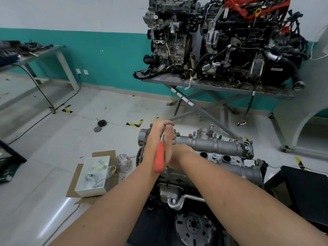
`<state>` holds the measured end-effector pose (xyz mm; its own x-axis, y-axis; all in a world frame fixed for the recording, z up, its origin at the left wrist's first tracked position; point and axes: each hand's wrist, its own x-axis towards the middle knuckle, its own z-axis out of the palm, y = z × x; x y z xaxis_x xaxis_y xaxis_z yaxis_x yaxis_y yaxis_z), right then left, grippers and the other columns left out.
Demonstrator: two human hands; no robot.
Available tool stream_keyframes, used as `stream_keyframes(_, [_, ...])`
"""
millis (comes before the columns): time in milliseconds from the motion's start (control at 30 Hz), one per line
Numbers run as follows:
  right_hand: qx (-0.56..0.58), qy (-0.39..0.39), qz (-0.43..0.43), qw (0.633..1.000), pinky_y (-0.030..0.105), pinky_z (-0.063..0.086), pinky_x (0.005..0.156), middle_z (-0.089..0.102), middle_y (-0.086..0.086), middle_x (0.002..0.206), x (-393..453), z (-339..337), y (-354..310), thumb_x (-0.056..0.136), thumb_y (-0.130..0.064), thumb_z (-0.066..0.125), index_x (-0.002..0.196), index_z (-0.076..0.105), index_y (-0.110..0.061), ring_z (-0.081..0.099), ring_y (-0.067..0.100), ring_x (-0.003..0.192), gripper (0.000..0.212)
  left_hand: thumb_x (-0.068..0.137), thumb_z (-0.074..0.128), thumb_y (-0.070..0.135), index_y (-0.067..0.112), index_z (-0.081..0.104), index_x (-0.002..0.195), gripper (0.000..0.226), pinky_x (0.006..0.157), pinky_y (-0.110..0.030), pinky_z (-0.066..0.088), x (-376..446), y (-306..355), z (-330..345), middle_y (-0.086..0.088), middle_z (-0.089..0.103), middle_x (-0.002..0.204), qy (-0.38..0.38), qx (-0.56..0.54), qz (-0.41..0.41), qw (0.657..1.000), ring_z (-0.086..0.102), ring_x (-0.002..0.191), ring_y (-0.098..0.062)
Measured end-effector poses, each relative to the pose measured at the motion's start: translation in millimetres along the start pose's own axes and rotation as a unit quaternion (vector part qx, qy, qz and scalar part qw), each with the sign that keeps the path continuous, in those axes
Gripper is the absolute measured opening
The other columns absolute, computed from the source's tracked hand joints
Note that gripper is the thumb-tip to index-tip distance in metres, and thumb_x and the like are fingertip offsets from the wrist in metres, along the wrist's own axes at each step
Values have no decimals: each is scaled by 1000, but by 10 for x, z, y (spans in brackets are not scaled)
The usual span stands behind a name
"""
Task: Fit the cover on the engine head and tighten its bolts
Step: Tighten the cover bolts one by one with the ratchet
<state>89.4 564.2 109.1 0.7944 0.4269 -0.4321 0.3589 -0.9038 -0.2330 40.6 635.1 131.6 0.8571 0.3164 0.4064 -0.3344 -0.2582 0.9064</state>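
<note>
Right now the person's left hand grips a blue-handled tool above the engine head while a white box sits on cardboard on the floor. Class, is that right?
Not quite: the head view shows the tool in the left hand has a red-orange handle, not blue. It is above the engine head, and the white box sits on cardboard on the floor.

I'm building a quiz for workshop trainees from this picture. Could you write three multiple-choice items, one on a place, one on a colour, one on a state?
1. Where does the white open box lie?
A. on flattened cardboard on the floor
B. on the far table
C. on the engine

2. What colour is the tool handle?
A. blue
B. orange-red
C. black

3. What is the left hand doing?
A. resting flat
B. hanging idle
C. gripping the tool

Answers: 1 A, brown cardboard shows under it on the tiles. 2 B, the handle is plainly orange-red. 3 C, its fingers curl round the tool over the grey metal engine cover.
</note>
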Motion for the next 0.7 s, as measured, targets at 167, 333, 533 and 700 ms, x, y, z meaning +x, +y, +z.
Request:
stream_keyframes(167, [-89, -54, -6, 994, 44, 48, 97, 62, 3, 128, -6, -55, -19, 96, -28, 38, 126, 61, -16, 57, 30, 118, 39, 101, 42, 38, 23, 64, 95, 27, 61, -29, 52, 61, 61, 78, -3, 72, 77, 86, -226, -226, 944, 67, 67, -16])
stream_keyframes(333, [-82, -21, 11, 996, 40, 50, 85, 67, 2, 116, 17, -14, 7, 97, -44, 38, 114, 67, -18, 61, 28, 102, 43, 98, 46, 26, 0, 59, 90, 31, 42, -23, 47, 213, 212, -69, -14, 69, 68, 60, -200, -350, 913, 67, 53, -21])
stream_keyframes(533, [-72, -29, 0, 997, 46, 47, 95, 58, 8, 131, -11, -15, 62, 98, -36, 35, 123, 57, -14, 54, 33, 119, 40, 94, 49, 16, 2, 59, 102, 19, 57, -27, 59, 454, 422, -179, -6, 71, 62, -177, 45, -350, 919, 70, 55, -19])
stream_keyframes(700, [-89, -7, -16, 996, 43, 48, 90, 61, 12, 127, -57, 32, 43, 102, -37, 31, 122, 59, -11, 57, 34, 113, 43, 92, 49, 14, 9, 65, 93, 17, 54, -29, 44, 629, 543, -164, -3, 75, 77, -353, 403, -171, 827, 61, 56, -15])
